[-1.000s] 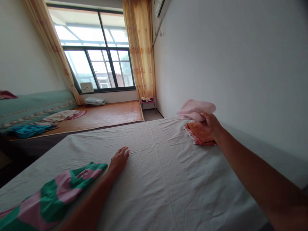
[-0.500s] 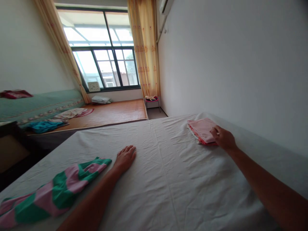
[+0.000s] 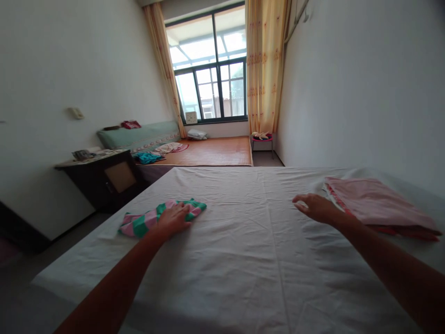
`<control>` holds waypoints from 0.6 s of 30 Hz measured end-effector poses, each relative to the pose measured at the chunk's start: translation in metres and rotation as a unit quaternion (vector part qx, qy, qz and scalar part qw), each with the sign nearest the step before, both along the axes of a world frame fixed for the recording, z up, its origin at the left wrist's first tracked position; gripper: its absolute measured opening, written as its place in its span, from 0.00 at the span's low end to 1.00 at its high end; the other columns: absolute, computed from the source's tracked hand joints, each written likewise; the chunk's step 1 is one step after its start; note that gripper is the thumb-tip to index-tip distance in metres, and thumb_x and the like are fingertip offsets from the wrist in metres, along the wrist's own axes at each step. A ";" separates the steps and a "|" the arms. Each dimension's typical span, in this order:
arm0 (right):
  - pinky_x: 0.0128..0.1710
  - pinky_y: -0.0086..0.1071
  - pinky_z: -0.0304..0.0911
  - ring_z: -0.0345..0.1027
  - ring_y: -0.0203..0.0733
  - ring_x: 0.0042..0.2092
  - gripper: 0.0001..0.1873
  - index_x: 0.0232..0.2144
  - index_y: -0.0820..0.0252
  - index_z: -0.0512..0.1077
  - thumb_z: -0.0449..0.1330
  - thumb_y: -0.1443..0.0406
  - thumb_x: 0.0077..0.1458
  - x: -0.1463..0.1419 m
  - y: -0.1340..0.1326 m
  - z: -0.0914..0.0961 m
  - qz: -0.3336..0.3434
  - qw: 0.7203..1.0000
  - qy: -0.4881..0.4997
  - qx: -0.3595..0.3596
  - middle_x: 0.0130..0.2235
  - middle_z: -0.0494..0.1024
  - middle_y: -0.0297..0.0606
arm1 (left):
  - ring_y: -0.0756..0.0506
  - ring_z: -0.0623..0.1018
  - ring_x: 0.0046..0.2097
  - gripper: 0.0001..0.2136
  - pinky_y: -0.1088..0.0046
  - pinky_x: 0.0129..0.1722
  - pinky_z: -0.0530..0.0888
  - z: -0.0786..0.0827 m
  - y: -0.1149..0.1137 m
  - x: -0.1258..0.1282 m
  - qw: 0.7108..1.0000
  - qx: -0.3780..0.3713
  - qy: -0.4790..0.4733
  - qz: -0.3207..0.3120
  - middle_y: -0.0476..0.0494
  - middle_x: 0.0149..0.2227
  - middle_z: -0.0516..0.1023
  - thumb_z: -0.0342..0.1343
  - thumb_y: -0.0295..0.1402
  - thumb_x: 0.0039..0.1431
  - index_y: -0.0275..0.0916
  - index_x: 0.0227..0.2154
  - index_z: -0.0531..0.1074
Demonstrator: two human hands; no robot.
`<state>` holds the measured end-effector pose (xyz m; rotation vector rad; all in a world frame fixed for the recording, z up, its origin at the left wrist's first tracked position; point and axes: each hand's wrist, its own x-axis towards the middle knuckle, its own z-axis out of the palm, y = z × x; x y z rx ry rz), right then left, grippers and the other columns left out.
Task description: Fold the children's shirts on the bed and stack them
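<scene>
My left hand (image 3: 174, 219) lies flat, fingers stretched out, on the near end of a green and pink cloth (image 3: 146, 221) spread on the white bed sheet (image 3: 250, 241). My right hand (image 3: 313, 208) hovers just above the sheet with its fingers loosely apart and nothing in it. Right of that hand lies a folded pink cloth (image 3: 373, 204) stacked on a red-edged folded piece, close to the wall.
A dark bedside cabinet (image 3: 104, 178) stands left of the bed. Beyond it is a second bed with a bamboo mat (image 3: 208, 152), a green cover and loose clothes. A small stool (image 3: 262, 138) stands under the window by the yellow curtain.
My right hand has let go of the folded pink cloth and drawn back left from the stack. My left hand has moved onto the green and pink cloth. The view has swung left.
</scene>
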<state>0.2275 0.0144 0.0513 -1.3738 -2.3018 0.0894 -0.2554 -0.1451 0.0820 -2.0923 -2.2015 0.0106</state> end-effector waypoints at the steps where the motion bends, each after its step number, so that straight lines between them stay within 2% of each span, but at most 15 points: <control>1: 0.42 0.36 0.64 0.74 0.45 0.40 0.12 0.37 0.52 0.77 0.57 0.59 0.52 -0.011 -0.005 0.000 0.036 0.999 -0.014 -0.020 0.37 0.81 0.40 | 0.36 0.74 0.48 0.16 0.61 0.46 0.69 0.003 -0.004 -0.012 0.999 0.002 0.009 0.036 0.39 0.46 0.75 0.57 0.37 0.50 0.46 0.44 0.73; 3: 0.41 0.35 0.64 0.74 0.45 0.39 0.13 0.37 0.53 0.77 0.55 0.59 0.54 -0.032 -0.014 0.002 0.088 0.995 -0.021 -0.050 0.36 0.81 0.40 | 0.38 0.77 0.44 0.13 0.63 0.41 0.70 0.010 -0.005 -0.025 0.997 0.018 0.001 0.074 0.41 0.41 0.78 0.51 0.36 0.54 0.46 0.42 0.74; 5: 0.39 0.35 0.63 0.74 0.44 0.37 0.13 0.36 0.53 0.77 0.53 0.59 0.55 -0.054 -0.023 0.006 0.135 0.988 0.003 -0.072 0.35 0.81 0.39 | 0.40 0.77 0.40 0.12 0.66 0.39 0.70 0.021 0.003 -0.019 0.995 0.059 -0.042 0.066 0.42 0.37 0.79 0.48 0.35 0.57 0.44 0.40 0.74; 8: 0.36 0.33 0.64 0.74 0.43 0.34 0.14 0.36 0.55 0.77 0.53 0.58 0.57 -0.092 -0.037 0.017 0.201 0.970 0.076 -0.114 0.32 0.80 0.37 | 0.42 0.77 0.39 0.13 0.68 0.39 0.70 0.042 0.028 0.021 0.974 0.157 -0.163 -0.004 0.42 0.35 0.79 0.47 0.35 0.59 0.40 0.38 0.75; 10: 0.34 0.32 0.64 0.74 0.41 0.32 0.15 0.37 0.56 0.76 0.53 0.57 0.56 -0.113 -0.043 0.024 0.214 0.953 0.154 -0.150 0.32 0.80 0.37 | 0.43 0.76 0.38 0.15 0.67 0.40 0.71 0.054 0.047 0.061 0.939 0.191 -0.276 -0.080 0.40 0.36 0.79 0.47 0.37 0.60 0.36 0.41 0.75; 12: 0.34 0.32 0.65 0.74 0.40 0.31 0.14 0.39 0.56 0.74 0.53 0.57 0.56 -0.124 -0.043 0.028 0.186 0.939 0.238 -0.165 0.35 0.80 0.37 | 0.44 0.77 0.40 0.18 0.67 0.40 0.72 0.064 0.062 0.102 0.884 0.146 -0.401 -0.189 0.38 0.41 0.79 0.47 0.39 0.61 0.35 0.48 0.72; 14: 0.34 0.32 0.65 0.73 0.40 0.33 0.14 0.40 0.56 0.73 0.52 0.61 0.55 -0.120 -0.037 0.031 0.116 0.941 0.293 -0.126 0.37 0.79 0.37 | 0.43 0.76 0.47 0.22 0.66 0.46 0.72 0.072 0.070 0.130 0.820 0.079 -0.477 -0.305 0.37 0.50 0.75 0.51 0.39 0.60 0.35 0.55 0.67; 15: 0.36 0.33 0.65 0.73 0.41 0.34 0.14 0.40 0.57 0.72 0.51 0.63 0.54 -0.112 -0.032 0.032 0.075 0.944 0.309 -0.092 0.37 0.79 0.37 | 0.42 0.74 0.51 0.23 0.66 0.48 0.71 0.074 0.072 0.137 0.796 0.062 -0.497 -0.339 0.37 0.53 0.73 0.52 0.39 0.59 0.36 0.56 0.65; 16: 0.37 0.33 0.65 0.73 0.41 0.36 0.14 0.40 0.57 0.71 0.51 0.64 0.53 -0.102 -0.027 0.033 0.035 0.945 0.321 -0.054 0.37 0.79 0.37 | 0.42 0.72 0.53 0.23 0.65 0.50 0.70 0.076 0.074 0.138 0.785 0.059 -0.506 -0.354 0.37 0.54 0.72 0.52 0.40 0.60 0.36 0.57 0.65; 17: 0.39 0.34 0.65 0.72 0.42 0.37 0.15 0.41 0.57 0.70 0.50 0.65 0.52 -0.091 -0.022 0.034 0.000 0.944 0.331 -0.016 0.38 0.79 0.38 | 0.42 0.72 0.54 0.22 0.65 0.52 0.69 0.075 0.075 0.133 0.788 0.066 -0.503 -0.349 0.37 0.54 0.73 0.52 0.40 0.60 0.36 0.56 0.66; 18: 0.40 0.34 0.65 0.72 0.42 0.39 0.16 0.42 0.58 0.69 0.50 0.66 0.51 -0.079 -0.017 0.035 -0.031 0.940 0.339 0.019 0.38 0.79 0.39 | 0.43 0.72 0.54 0.21 0.65 0.52 0.69 0.072 0.076 0.125 0.804 0.074 -0.488 -0.331 0.38 0.52 0.74 0.50 0.40 0.61 0.35 0.54 0.68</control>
